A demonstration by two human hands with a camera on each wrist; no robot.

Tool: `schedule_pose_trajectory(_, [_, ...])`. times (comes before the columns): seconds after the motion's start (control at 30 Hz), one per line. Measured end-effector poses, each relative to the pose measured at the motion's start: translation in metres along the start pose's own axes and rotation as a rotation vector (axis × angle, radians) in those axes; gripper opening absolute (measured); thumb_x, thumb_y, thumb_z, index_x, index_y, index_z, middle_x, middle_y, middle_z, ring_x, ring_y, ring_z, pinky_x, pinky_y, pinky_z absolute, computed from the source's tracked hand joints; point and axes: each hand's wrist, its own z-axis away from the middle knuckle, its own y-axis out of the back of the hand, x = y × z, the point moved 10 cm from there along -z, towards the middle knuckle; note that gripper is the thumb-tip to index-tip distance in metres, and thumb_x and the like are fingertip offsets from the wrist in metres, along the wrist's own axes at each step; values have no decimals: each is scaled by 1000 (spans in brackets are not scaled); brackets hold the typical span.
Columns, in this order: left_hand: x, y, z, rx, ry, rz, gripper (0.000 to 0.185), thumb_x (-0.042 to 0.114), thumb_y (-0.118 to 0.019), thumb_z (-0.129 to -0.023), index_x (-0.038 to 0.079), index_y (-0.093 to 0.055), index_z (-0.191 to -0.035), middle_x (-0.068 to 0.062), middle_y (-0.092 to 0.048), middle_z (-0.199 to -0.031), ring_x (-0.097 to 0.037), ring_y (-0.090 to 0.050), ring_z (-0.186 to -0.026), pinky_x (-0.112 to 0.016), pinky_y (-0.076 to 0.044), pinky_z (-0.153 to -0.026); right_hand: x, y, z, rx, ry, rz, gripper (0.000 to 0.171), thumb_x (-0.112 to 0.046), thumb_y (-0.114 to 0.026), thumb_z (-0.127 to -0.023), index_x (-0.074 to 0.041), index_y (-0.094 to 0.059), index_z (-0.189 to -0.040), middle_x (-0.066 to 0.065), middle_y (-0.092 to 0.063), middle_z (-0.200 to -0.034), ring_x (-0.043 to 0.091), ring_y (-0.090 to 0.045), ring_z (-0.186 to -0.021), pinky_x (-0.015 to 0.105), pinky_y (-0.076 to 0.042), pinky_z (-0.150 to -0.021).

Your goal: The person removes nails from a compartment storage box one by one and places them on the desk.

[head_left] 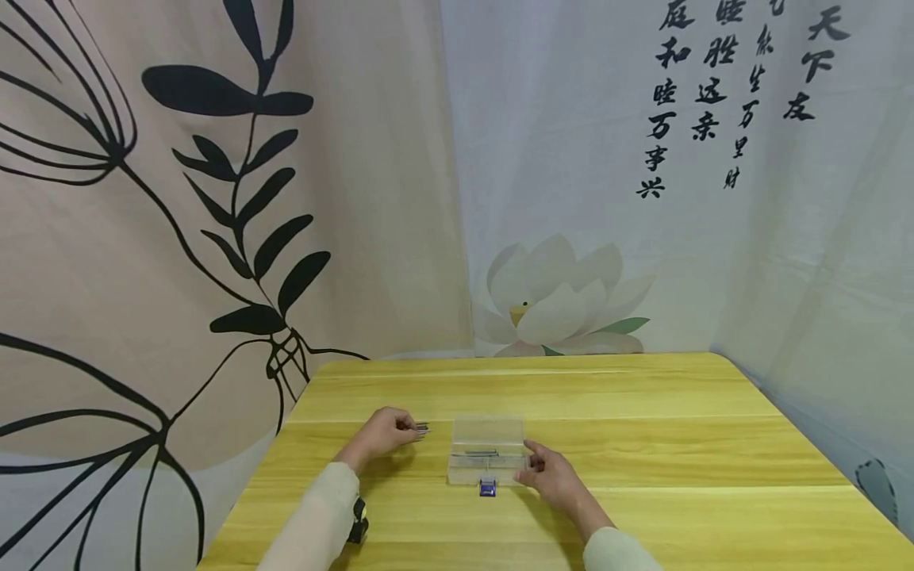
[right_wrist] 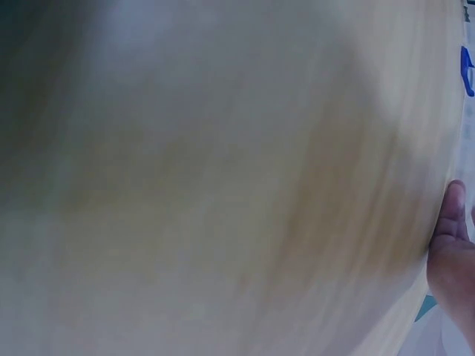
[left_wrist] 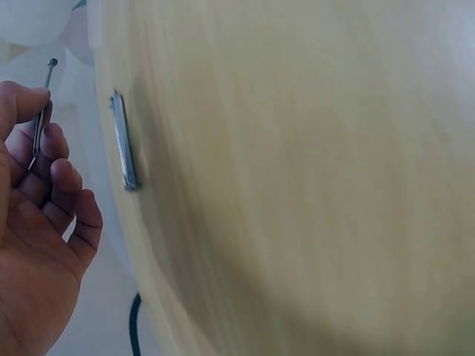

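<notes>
A clear plastic box (head_left: 457,478) stands on the table with its lid (head_left: 489,431) folded back and a blue latch (head_left: 487,488) at the front. Slim metal pieces (head_left: 481,454) lie inside it. My right hand (head_left: 553,476) holds the box's right end, thumb at the front corner and fingers at the rear. Left of the box, my left hand (head_left: 385,432) pinches a thin metal rod (left_wrist: 50,74) with a small ball tip between thumb and fingers. Just beside that hand, a narrow silver metal item (left_wrist: 124,141) lies on the table.
The wood-grain table (head_left: 643,444) reaches back to a printed curtain (head_left: 385,198). A black device (head_left: 359,522) sits at the left sleeve. In the right wrist view, the blue latch (right_wrist: 466,70) shows at the right edge.
</notes>
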Motion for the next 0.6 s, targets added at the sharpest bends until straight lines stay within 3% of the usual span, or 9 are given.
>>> schedule_pose_trajectory(0.33, [-16, 8, 11, 2, 54, 2, 8, 9, -67, -94, 4, -73, -91, -2, -62, -79, -15, -49, -64, -31, -42, -57, -2, 2, 2, 10, -1, -4, 66, -8, -72, -91, 7, -40, -146, 14, -57, -112, 25, -53, -99, 40, -50, -82])
schedule_pose_trajectory(0.6, [-24, 9, 14, 15, 78, 8, 7, 10, -69, -94, 6, -74, -92, -1, -65, -86, -17, -51, -69, -33, -43, -59, -1, 0, 1, 2, 2, 11, 66, -9, -71, -91, 6, -40, -147, 14, -56, -114, 26, -53, -101, 41, -50, -83])
